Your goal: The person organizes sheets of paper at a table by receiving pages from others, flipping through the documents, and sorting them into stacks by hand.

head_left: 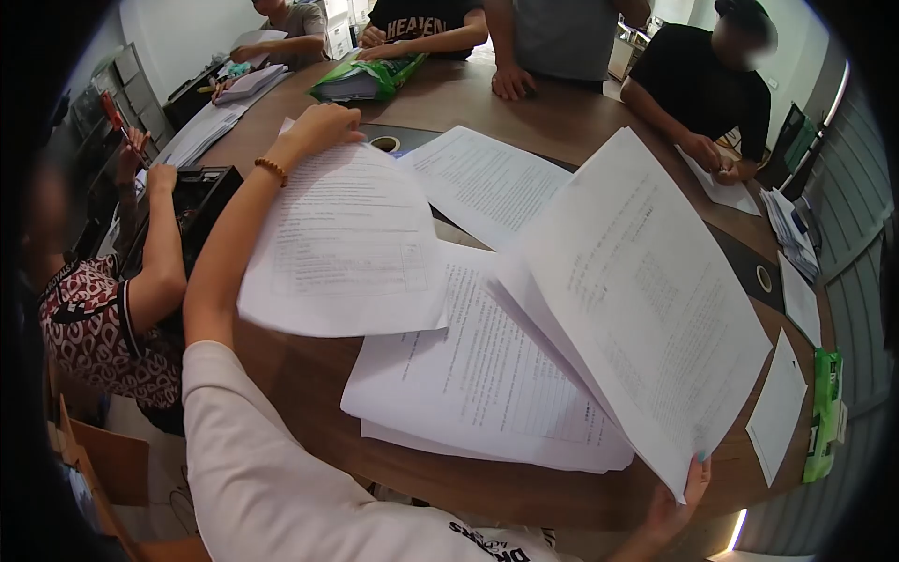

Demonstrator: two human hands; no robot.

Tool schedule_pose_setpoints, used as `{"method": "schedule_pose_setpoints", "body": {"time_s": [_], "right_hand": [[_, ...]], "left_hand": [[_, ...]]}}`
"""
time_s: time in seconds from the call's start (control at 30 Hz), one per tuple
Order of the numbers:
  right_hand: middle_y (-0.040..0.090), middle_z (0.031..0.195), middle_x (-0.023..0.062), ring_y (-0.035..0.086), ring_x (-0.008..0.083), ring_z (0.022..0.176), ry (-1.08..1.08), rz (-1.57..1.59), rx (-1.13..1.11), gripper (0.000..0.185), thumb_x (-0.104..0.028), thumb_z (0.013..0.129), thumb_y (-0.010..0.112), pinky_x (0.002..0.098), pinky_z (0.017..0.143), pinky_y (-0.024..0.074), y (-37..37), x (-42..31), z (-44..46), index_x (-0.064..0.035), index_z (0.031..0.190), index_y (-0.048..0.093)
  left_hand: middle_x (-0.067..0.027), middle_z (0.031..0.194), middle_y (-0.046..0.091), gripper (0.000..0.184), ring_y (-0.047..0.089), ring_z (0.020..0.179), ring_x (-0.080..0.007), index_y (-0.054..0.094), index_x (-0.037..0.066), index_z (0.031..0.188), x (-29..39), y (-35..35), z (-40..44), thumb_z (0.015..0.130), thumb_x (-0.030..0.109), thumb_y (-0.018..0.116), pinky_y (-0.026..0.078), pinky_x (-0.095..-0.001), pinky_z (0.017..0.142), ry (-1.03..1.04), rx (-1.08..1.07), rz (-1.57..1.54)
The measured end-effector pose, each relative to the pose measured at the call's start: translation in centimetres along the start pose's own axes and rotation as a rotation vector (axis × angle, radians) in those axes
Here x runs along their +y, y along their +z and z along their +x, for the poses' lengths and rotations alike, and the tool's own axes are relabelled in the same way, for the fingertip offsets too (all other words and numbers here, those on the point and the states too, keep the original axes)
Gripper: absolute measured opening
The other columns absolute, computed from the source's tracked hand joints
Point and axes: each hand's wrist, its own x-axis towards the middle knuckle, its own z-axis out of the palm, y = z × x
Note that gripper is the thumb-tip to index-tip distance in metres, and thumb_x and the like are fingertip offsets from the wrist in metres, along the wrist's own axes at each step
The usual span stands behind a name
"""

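Observation:
At the left, my left hand (321,129) grips the far edge of a printed sheet (342,244), its fingers curled over the top. That sheet hangs in a curve above the table. My right hand (685,494) pinches the near corner of a raised bundle of printed sheets (655,290), which is tilted up and slightly fanned at its left edge. Between them a stack of printed paper (487,375) lies on the wooden table (290,365), partly covered by both. Beyond it lies another printed page (487,178).
Several people sit or stand around the table. A green plastic package (370,77) stands at the far side, and a green wrapper (824,412) lies at the right edge. Loose sheets (779,407) and a paper pile (791,229) line the right side. A tape roll (384,144) shows behind my sheet.

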Motion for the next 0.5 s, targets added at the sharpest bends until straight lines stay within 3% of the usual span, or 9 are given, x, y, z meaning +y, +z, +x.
{"method": "schedule_pose_setpoints", "body": {"time_s": [0.07, 0.1, 0.17, 0.3, 0.37, 0.43, 0.47, 0.5], "right_hand": [[0.054, 0.085, 0.0086, 0.051, 0.0058, 0.057, 0.006, -0.045, -0.001, 0.032, -0.014, 0.079, 0.05, 0.0135, 0.043, 0.0392, 2.0, 0.3, -0.6, 0.0048, 0.104, 0.042], [0.054, 0.085, 0.0096, 0.052, 0.0088, 0.063, -0.055, -0.109, -0.003, 0.034, -0.014, 0.078, 0.051, 0.0166, 0.051, 0.0411, 2.8, 0.7, -0.9, 0.0056, 0.104, 0.042], [0.055, 0.085, 0.012, 0.053, 0.0157, 0.074, -0.123, -0.225, -0.001, 0.034, -0.016, 0.078, 0.051, 0.0246, 0.069, 0.0411, 3.6, 1.0, -1.8, 0.0077, 0.101, 0.044], [0.055, 0.086, 0.0119, 0.053, 0.014, 0.074, -0.116, -0.317, 0.006, 0.029, -0.016, 0.079, 0.051, 0.0229, 0.066, 0.0411, 4.8, 1.9, -3.2, 0.0072, 0.095, 0.048], [0.056, 0.086, 0.0116, 0.053, 0.0137, 0.073, -0.114, -0.312, 0.001, 0.028, -0.015, 0.079, 0.05, 0.0227, 0.066, 0.0412, 4.7, 2.4, -3.2, 0.0071, 0.095, 0.048], [0.056, 0.086, 0.0113, 0.053, 0.0133, 0.073, -0.107, -0.307, -0.009, 0.027, -0.015, 0.079, 0.05, 0.0224, 0.066, 0.0412, 5.0, 2.7, -3.3, 0.007, 0.095, 0.048], [0.056, 0.085, 0.0113, 0.053, 0.013, 0.072, -0.11, -0.299, -0.015, 0.026, -0.014, 0.08, 0.049, 0.0222, 0.065, 0.0413, 5.4, 2.8, -3.3, 0.0069, 0.095, 0.048], [0.056, 0.084, 0.0112, 0.053, 0.0126, 0.072, -0.115, -0.29, -0.022, 0.025, -0.014, 0.08, 0.049, 0.022, 0.065, 0.0415, 5.6, 2.9, -3.3, 0.0068, 0.095, 0.047]], "left_hand": [[-0.0122, 0.091, 0.055, 0.027, 0.052, 0.085, -0.0262, 0.051, 0.008, 0.093, 0.5, 0.0, -1.5, 0.078, 0.031, 0.048, 0.041, -0.0332, 0.072, -0.035, -0.217, 0.221], [-0.0123, 0.094, 0.053, 0.028, 0.05, 0.088, -0.0261, 0.051, 0.009, 0.095, 0.5, 0.6, -2.4, 0.079, 0.032, 0.047, 0.04, -0.0333, 0.075, -0.053, -0.287, 0.278], [-0.0125, 0.1, 0.05, 0.03, 0.047, 0.093, -0.026, 0.049, 0.011, 0.1, 0.6, 2.5, -4.8, 0.079, 0.033, 0.046, 0.037, -0.0334, 0.079, -0.115, -0.266, 0.197], [-0.0128, 0.112, 0.044, 0.035, 0.04, 0.105, -0.0257, 0.045, 0.014, 0.109, 1.0, 5.1, -7.6, 0.081, 0.035, 0.043, 0.032, -0.0337, 0.087, -0.154, 0.138, -0.741], [-0.0129, 0.118, 0.041, 0.038, 0.037, 0.111, -0.0256, 0.043, 0.016, 0.114, 1.1, 5.6, -8.4, 0.082, 0.035, 0.041, 0.03, -0.0338, 0.092, -0.144, 0.189, -0.927], [-0.011, 0.125, 0.03, 0.042, 0.026, 0.117, -0.0242, 0.035, 0.018, 0.12, 4.0, 4.3, -9.9, 0.082, 0.037, 0.039, 0.02, -0.0348, 0.096, -0.067, -0.042, -0.616], [-0.0091, 0.132, 0.02, 0.047, 0.014, 0.123, -0.0228, 0.026, 0.021, 0.126, 5.5, 3.8, -10.5, 0.083, 0.038, 0.036, 0.011, -0.0358, 0.1, 0.025, -0.263, -0.3], [-0.0091, 0.132, 0.02, 0.047, 0.014, 0.123, -0.0228, 0.026, 0.021, 0.126, 6.2, 4.6, -11.4, 0.083, 0.038, 0.036, 0.011, -0.0358, 0.1, 0.016, -0.265, -0.298]]}}
